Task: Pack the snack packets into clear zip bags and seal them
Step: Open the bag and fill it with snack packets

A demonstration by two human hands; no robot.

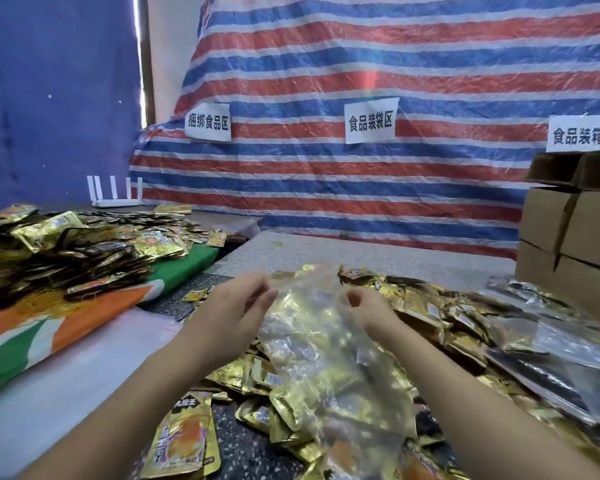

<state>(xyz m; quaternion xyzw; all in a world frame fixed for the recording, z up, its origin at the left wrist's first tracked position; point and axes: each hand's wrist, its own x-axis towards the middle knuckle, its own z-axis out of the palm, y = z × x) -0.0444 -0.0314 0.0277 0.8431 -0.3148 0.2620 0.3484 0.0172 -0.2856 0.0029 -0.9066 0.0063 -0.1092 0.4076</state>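
Clear plastic zip bag (312, 327) at centre, over loose gold foil snack packets (440, 320) toward 3 o'clock. Left hand (238, 306) pinches bag's top edge; right hand (368, 308) pinches opposite corner.

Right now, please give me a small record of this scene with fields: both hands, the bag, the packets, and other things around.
left hand: pinches the top edge of the clear zip bag
right hand: pinches the same top edge, opposite side
bag contents: gold snack packets inside
loose packets: gold snack packets pile under and right of the bag
second pile: far left
cardboard boxes: stacked far right
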